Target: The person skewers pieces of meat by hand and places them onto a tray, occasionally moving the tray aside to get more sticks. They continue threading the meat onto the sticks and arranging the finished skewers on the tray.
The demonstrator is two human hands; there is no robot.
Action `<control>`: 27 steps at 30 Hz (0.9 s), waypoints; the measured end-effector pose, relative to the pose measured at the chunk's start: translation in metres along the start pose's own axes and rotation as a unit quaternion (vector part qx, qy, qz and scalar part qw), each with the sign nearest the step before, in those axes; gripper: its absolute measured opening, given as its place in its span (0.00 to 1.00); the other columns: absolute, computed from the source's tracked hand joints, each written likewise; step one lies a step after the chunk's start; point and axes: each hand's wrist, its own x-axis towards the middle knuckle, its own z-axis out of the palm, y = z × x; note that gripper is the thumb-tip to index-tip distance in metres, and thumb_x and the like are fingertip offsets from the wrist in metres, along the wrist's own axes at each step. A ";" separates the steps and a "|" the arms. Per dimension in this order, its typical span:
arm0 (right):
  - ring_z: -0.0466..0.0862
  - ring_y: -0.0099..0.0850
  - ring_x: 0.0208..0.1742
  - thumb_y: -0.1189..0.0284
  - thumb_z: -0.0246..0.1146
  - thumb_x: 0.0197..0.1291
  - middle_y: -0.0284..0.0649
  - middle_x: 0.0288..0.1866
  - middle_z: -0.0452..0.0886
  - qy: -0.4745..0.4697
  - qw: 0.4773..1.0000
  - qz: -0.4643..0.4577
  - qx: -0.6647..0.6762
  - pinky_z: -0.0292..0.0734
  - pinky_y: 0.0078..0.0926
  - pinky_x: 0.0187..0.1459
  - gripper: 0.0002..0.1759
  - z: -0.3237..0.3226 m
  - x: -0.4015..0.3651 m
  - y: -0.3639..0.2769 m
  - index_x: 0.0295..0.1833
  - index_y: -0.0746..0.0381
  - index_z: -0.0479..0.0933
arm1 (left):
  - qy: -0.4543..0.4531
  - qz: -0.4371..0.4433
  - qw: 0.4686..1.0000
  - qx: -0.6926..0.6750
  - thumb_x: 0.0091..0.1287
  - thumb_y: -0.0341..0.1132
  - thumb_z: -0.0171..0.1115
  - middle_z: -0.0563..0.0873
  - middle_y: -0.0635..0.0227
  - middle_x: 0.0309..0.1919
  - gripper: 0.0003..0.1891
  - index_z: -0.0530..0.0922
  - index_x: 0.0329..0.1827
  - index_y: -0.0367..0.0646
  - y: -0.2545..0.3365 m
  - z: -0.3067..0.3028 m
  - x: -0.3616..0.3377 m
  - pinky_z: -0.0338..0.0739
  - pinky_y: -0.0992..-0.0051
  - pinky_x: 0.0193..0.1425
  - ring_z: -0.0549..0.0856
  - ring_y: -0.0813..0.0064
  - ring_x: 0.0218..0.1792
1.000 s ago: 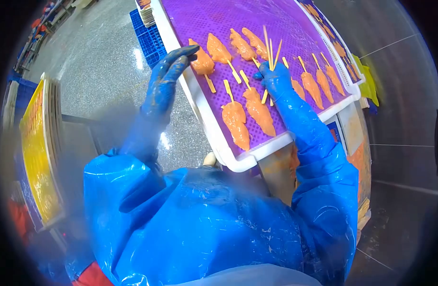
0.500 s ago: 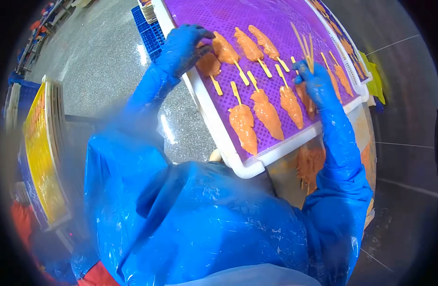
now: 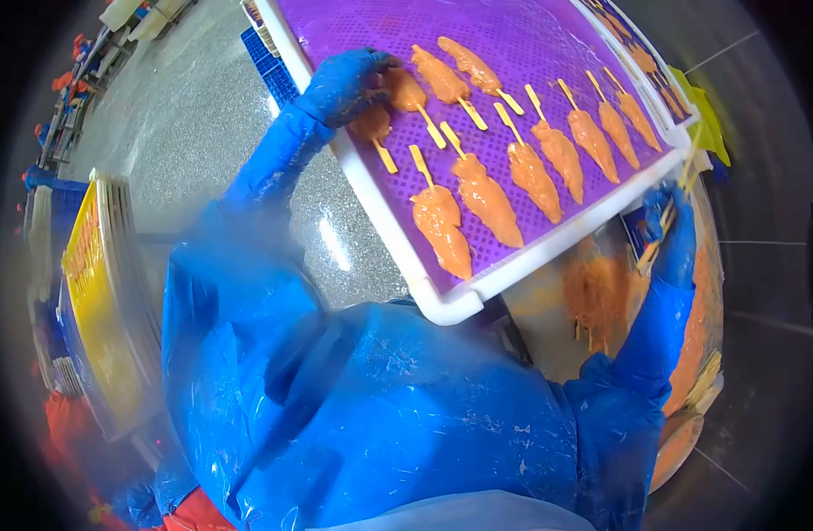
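Several orange meat skewers (image 3: 486, 199) lie in two rows on a purple perforated mat in a white-rimmed tray (image 3: 384, 226). My left hand (image 3: 346, 87), in a blue glove, reaches over the tray's left edge with bent fingers at the leftmost skewers (image 3: 401, 88); whether it grips one is hidden. Off the tray's right corner, my right hand (image 3: 674, 226), also gloved in blue, is closed around thin wooden sticks (image 3: 651, 252). Below it, more orange meat (image 3: 690, 354) shows beside my sleeve.
Stacked trays with a yellow mat (image 3: 92, 310) stand at the left. A blue crate (image 3: 269, 66) sits behind the tray's left edge. Loose sticks (image 3: 705, 385) lie at the lower right. Part of a person in red and blue (image 3: 194, 511) shows at lower left.
My right hand has moved right and down, off the tray, with the sticks, uncovering skewers at the tray's right. My left hand stays at the leftmost skewers. The view has shifted slightly.
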 end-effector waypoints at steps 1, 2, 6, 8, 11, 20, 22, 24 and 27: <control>0.71 0.17 0.24 0.58 0.54 0.72 0.32 0.36 0.78 0.019 0.999 -0.004 0.031 0.63 0.15 0.23 0.16 -0.024 -0.009 0.010 0.54 0.58 0.75 | 0.025 0.035 0.998 0.053 0.57 0.33 0.69 0.86 0.59 0.45 0.20 0.82 0.55 0.48 0.006 -0.003 0.008 0.80 0.64 0.49 0.86 0.57 0.43; 0.71 0.18 0.23 0.59 0.54 0.71 0.32 0.35 0.78 0.037 0.997 -0.008 0.062 0.62 0.15 0.22 0.15 -0.047 -0.018 0.022 0.53 0.58 0.74 | 0.019 0.044 0.997 0.057 0.57 0.33 0.69 0.86 0.59 0.45 0.20 0.82 0.55 0.48 0.014 -0.003 0.019 0.80 0.64 0.49 0.86 0.57 0.43; 0.73 0.18 0.26 0.61 0.54 0.71 0.32 0.37 0.78 0.024 0.988 0.011 0.150 0.65 0.14 0.24 0.14 -0.102 -0.056 0.066 0.52 0.58 0.74 | -0.022 0.122 0.992 -0.029 0.63 0.34 0.67 0.85 0.58 0.46 0.17 0.82 0.55 0.47 0.049 0.007 0.052 0.80 0.66 0.53 0.85 0.59 0.46; 0.69 0.16 0.21 0.60 0.57 0.69 0.30 0.34 0.77 0.245 0.967 -0.002 0.073 0.60 0.15 0.20 0.12 -0.105 -0.066 0.088 0.50 0.56 0.75 | -0.058 0.115 0.987 -0.098 0.66 0.35 0.65 0.85 0.60 0.45 0.15 0.82 0.54 0.44 0.082 0.014 0.079 0.79 0.67 0.56 0.85 0.63 0.50; 0.70 0.14 0.24 0.62 0.61 0.67 0.27 0.32 0.77 0.228 0.964 -0.077 0.113 0.61 0.14 0.23 0.14 -0.209 -0.079 0.184 0.52 0.58 0.76 | -0.155 0.142 0.955 -0.211 0.71 0.30 0.59 0.83 0.65 0.53 0.13 0.80 0.57 0.40 0.169 0.065 0.114 0.73 0.70 0.63 0.81 0.71 0.56; 0.78 0.23 0.32 0.68 0.67 0.61 0.31 0.28 0.79 0.276 0.896 0.024 -0.348 0.73 0.24 0.34 0.09 -0.263 -0.151 0.378 0.40 0.63 0.82 | -0.419 0.481 0.765 0.088 0.58 0.37 0.60 0.88 0.55 0.37 0.11 0.87 0.40 0.47 0.355 0.301 0.108 0.80 0.59 0.48 0.86 0.52 0.41; 0.78 0.28 0.29 0.63 0.68 0.61 0.36 0.26 0.80 0.250 0.942 0.008 -0.224 0.74 0.33 0.34 0.14 -0.228 -0.163 0.347 0.36 0.65 0.80 | -0.374 0.422 0.815 0.132 0.60 0.44 0.61 0.87 0.58 0.30 0.12 0.86 0.34 0.46 0.333 0.400 0.082 0.79 0.56 0.44 0.86 0.52 0.36; 0.76 0.26 0.26 0.66 0.71 0.57 0.35 0.24 0.77 0.231 0.955 -0.021 -0.185 0.72 0.32 0.31 0.13 -0.197 -0.165 0.323 0.34 0.64 0.78 | -0.341 0.391 0.848 0.109 0.59 0.42 0.61 0.87 0.57 0.32 0.11 0.86 0.36 0.47 0.351 0.449 0.055 0.80 0.57 0.44 0.86 0.51 0.36; 0.74 0.24 0.26 0.68 0.72 0.56 0.31 0.25 0.76 0.158 0.945 0.006 -0.286 0.71 0.28 0.30 0.11 -0.177 -0.165 0.316 0.32 0.62 0.77 | -0.289 0.373 0.882 0.003 0.58 0.38 0.61 0.87 0.55 0.34 0.10 0.86 0.38 0.48 0.363 0.464 0.007 0.81 0.58 0.44 0.86 0.51 0.37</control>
